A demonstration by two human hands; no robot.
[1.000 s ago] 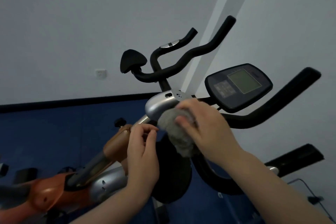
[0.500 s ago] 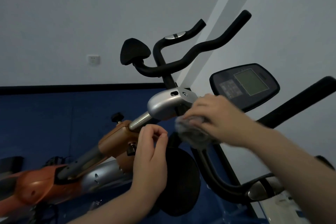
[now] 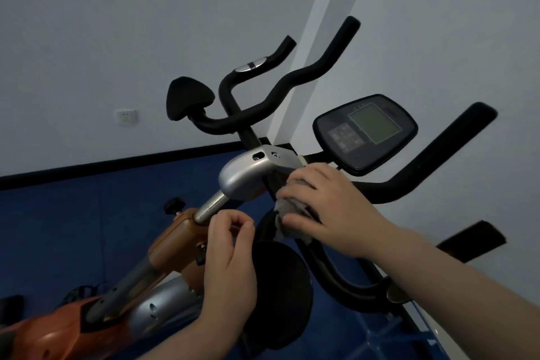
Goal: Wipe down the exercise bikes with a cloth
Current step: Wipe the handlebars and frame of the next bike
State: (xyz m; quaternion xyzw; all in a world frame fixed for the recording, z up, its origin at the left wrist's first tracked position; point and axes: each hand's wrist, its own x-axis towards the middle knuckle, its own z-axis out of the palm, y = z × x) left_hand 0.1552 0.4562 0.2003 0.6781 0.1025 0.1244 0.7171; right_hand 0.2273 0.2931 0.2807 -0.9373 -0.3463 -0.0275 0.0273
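An orange and silver exercise bike [image 3: 172,245] leans across the lower left, with a silver bracket [image 3: 245,174] at the top of its post. My right hand [image 3: 330,207] presses a crumpled grey cloth [image 3: 287,209] against the black handlebar stem just right of that bracket. My left hand [image 3: 230,266] hovers below the silver post with fingers curled and thumb touching the forefinger; nothing shows in it. The black handlebars [image 3: 292,82] rise behind, and the black console [image 3: 365,131] with its green screen sits above my right hand.
A black round pad [image 3: 280,295] sits under my hands. Another black bar [image 3: 438,161] sweeps up to the right, with a black pad [image 3: 473,240] below it. Blue floor [image 3: 73,228] meets white walls; a wall socket [image 3: 126,117] is on the left.
My right hand and the cloth have slid right along the stem, off the silver bracket. The left hand stayed curled below the post. The view has shifted slightly.
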